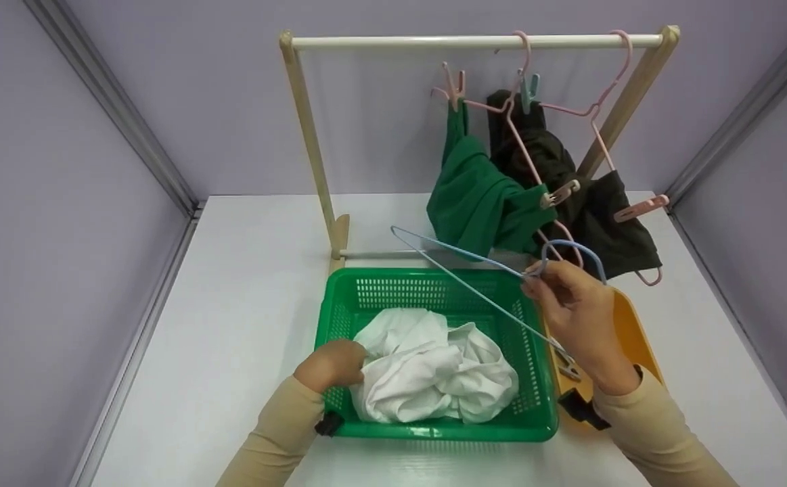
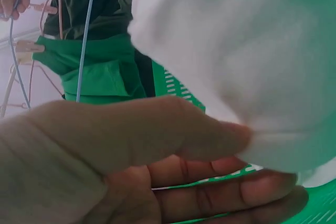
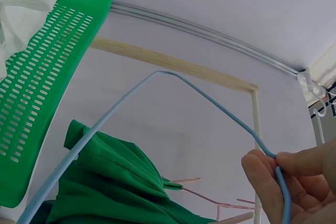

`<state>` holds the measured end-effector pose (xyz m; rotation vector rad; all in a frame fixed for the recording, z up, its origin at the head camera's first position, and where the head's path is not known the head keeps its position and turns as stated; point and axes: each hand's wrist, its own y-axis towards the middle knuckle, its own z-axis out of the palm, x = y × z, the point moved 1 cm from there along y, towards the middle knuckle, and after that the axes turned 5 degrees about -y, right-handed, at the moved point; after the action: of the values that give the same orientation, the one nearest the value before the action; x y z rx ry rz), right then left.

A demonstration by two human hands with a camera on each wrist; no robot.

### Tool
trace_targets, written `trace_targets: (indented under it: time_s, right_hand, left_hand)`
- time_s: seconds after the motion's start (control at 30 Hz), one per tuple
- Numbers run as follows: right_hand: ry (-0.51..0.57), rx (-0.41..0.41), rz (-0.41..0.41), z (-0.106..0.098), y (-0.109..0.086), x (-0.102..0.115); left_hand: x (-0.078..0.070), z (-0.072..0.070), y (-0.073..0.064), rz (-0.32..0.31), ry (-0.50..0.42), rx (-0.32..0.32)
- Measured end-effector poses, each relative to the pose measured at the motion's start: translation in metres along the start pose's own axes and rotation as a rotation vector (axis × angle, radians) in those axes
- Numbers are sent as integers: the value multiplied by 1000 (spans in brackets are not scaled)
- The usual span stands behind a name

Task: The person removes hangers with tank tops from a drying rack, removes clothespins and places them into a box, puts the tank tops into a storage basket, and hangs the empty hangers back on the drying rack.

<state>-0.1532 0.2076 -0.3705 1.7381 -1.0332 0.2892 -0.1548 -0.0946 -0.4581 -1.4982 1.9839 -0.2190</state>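
Note:
White cloth (image 1: 427, 379) lies bunched inside the green basket (image 1: 434, 431). At the basket's left side my left hand (image 1: 334, 365) pinches an edge of this cloth; in the left wrist view the thumb (image 2: 220, 132) presses on it, with the fingers beneath. My right hand (image 1: 579, 318) holds a blue clothes hanger (image 3: 84, 140) by the base of its hook, between thumb and fingers. The hanger slants above the basket's right part, its far corner pointing left, with nothing on it.
Behind the basket stands a drying rack with a white rail (image 1: 393, 42). Green shorts (image 1: 474, 196) and a dark garment (image 1: 610, 210) hang on pink hangers with clothespins (image 1: 640, 208). A yellow bin (image 1: 630, 325) holding clothespins sits right of the basket, below my right hand.

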Motion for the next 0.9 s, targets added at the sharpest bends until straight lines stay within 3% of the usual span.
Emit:
trace_targets:
  time_s: [0.1,0.33,0.57,0.77,0.9]
  right_hand:
    - [2,15,12,1,0,1]
    - [-3,56,-10,6,-3,4]
    - [1,56,-73,12,-6,7]
    - [45,52,-90,16,-7,9]
    - [44,55,-98,20,-8,10]
  left_hand:
    - [4,-2,-1,26,-49,-16]
    - [12,-3,-3,152,-146,-130]
    - [17,-10,-4,157,-225,-195]
    - [20,-14,-3,155,-274,-338]
    - [21,-20,-6,186,-306,-516]
